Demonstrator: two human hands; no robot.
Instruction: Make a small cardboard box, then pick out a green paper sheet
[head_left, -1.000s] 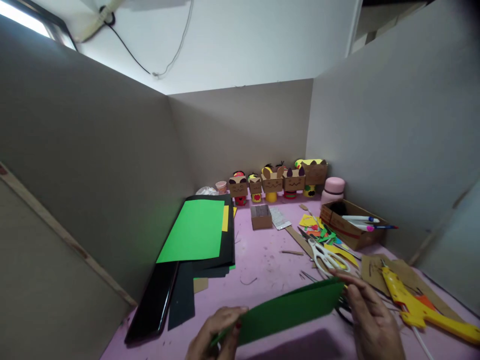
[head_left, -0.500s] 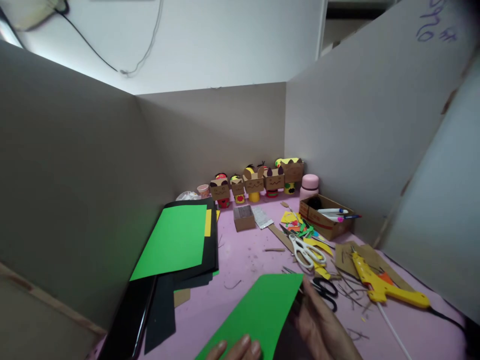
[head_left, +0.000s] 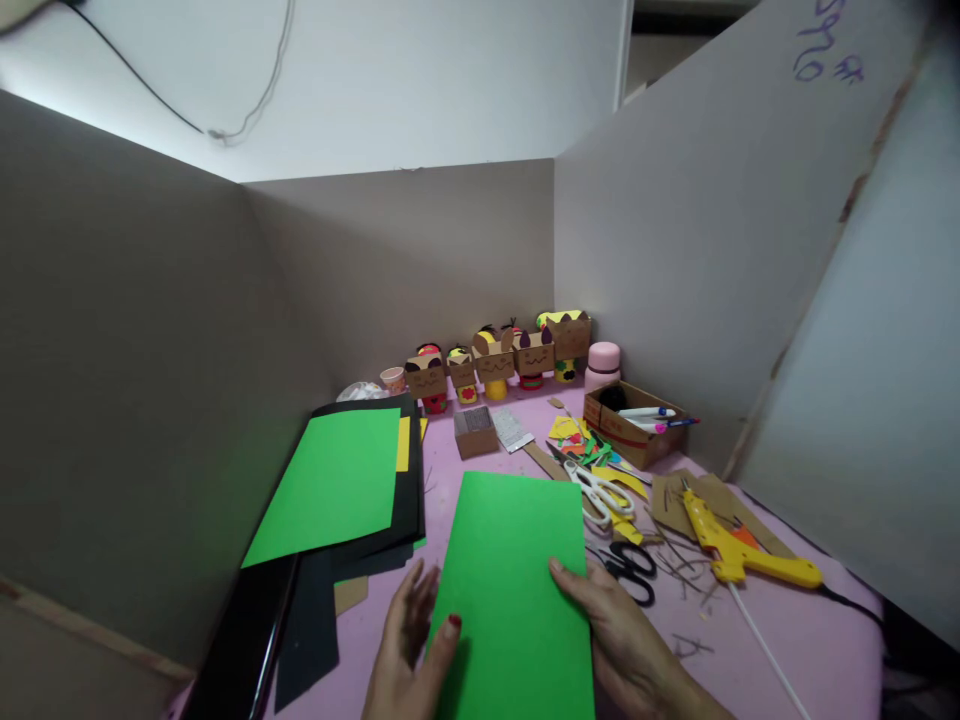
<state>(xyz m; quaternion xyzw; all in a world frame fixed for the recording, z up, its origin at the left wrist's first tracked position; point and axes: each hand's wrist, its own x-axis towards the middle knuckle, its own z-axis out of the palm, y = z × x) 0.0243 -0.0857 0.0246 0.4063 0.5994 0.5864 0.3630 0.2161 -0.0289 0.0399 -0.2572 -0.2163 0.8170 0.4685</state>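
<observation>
A sheet of green paper point(head_left: 517, 590) is held up over the near part of the table, its front face toward me. My right hand point(head_left: 622, 625) grips its right edge, thumb on the front and fingers behind. At the left edge is my left hand point(head_left: 412, 640), its fingers apart. The left thumb lies over the paper's front near the edge, while the other fingers show outside it; whether the thumb presses on the paper I cannot tell. Black-handled scissors point(head_left: 630, 570) lie just beyond my right hand, with white-handled scissors point(head_left: 596, 490) behind them.
On the left, green paper point(head_left: 337, 480) tops a stack of black sheets. Cardboard-faced figures point(head_left: 495, 360) line the back by a pink bottle point(head_left: 602, 365). A small cardboard box point(head_left: 475, 437), a pen box point(head_left: 637, 430), paper scraps and a yellow glue gun point(head_left: 742, 555) lie around.
The green paper has turned from slanted to nearly upright and faces me. My left hand has shifted from its front to the left edge; my right hand has moved down the right edge.
</observation>
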